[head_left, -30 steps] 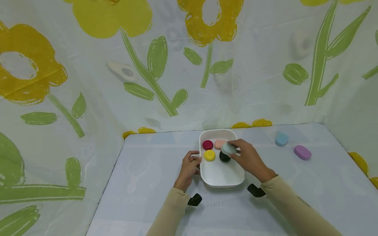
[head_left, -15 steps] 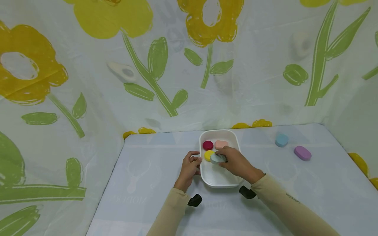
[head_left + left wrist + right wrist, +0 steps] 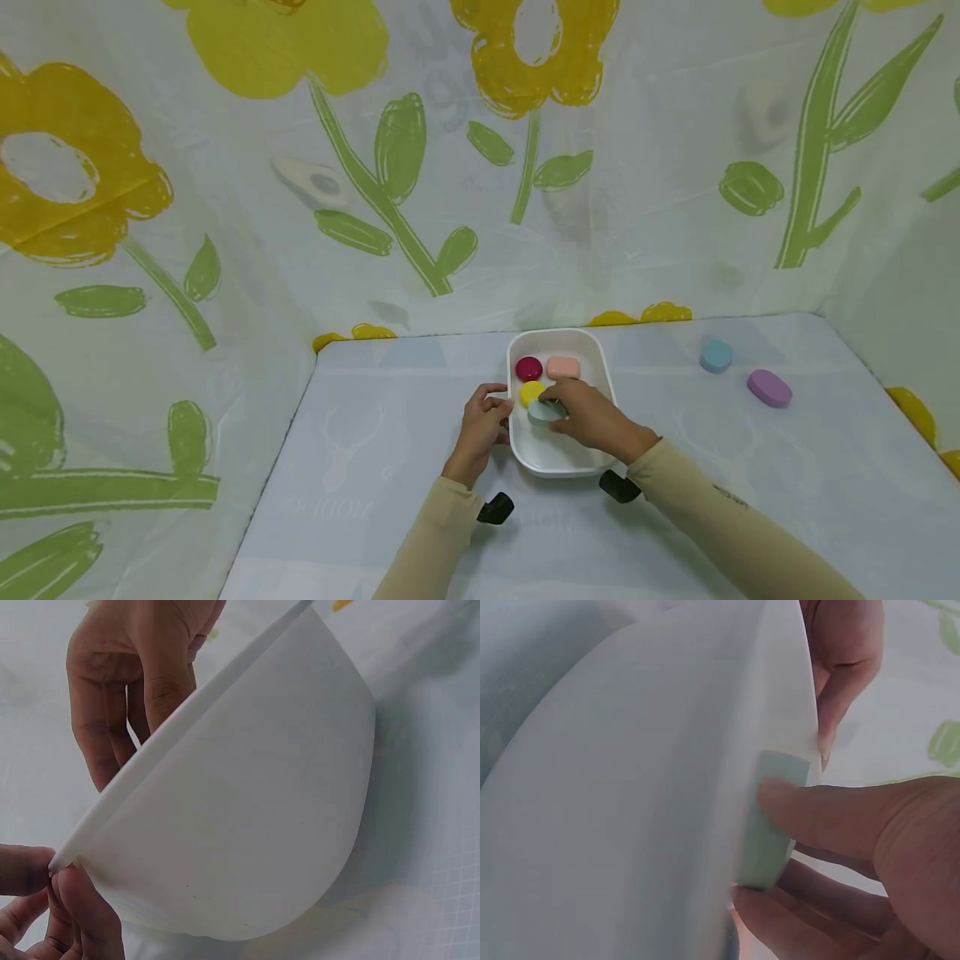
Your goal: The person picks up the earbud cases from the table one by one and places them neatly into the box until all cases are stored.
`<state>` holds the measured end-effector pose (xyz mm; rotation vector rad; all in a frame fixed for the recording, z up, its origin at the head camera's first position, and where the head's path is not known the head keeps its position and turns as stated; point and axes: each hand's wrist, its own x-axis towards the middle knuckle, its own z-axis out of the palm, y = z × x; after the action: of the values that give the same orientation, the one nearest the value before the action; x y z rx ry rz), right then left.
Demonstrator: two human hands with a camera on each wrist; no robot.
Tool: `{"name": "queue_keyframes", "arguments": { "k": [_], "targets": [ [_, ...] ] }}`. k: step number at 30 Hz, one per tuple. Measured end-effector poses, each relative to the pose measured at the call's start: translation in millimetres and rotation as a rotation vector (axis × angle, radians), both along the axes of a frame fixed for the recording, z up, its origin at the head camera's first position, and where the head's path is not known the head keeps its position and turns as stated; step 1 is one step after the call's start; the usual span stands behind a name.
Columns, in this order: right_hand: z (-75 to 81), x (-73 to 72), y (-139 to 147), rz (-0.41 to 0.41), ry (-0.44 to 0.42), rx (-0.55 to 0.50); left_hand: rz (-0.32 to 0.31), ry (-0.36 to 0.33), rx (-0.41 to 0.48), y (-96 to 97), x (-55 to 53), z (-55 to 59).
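Note:
In the head view a white rectangular tub (image 3: 570,454) with rounded corners stands on the table. My left hand (image 3: 480,423) pinches its left rim between thumb and fingers, as the left wrist view shows. Inside the tub my right hand (image 3: 596,417) grips a pale green soap-like block (image 3: 769,821) by its edges, low and just in front of a yellow round piece (image 3: 532,392). Farther back in the tub lie a dark red round piece (image 3: 528,368) and a pink rounded rectangular piece (image 3: 563,367). The right hand hides the tub's middle right.
To the right on the table (image 3: 390,467) lie a light blue chunky piece (image 3: 716,356) and a purple oval piece (image 3: 769,388). Behind the table hangs a flower-printed cloth (image 3: 660,192).
My right hand has carried the pale green block left and toward me, from over the black piece to in front of the yellow one. The black piece is now hidden. The left hand stays put.

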<state>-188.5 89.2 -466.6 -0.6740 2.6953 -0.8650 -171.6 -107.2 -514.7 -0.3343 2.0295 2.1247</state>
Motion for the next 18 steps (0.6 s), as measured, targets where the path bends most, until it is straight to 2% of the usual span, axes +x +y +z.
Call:
{"name": "queue_keyframes", "arguments": {
  "k": [6,18],
  "targets": [
    [-3.6,-2.0,-2.1,0.027,0.020,0.004,0.000,0.000,0.006,0.1,-1.2,-0.4],
    [-6.3,0.4,-6.7,0.003,-0.017,-0.019,-0.016,0.009,0.012,-0.1,0.5,0.7]
  ]
}}
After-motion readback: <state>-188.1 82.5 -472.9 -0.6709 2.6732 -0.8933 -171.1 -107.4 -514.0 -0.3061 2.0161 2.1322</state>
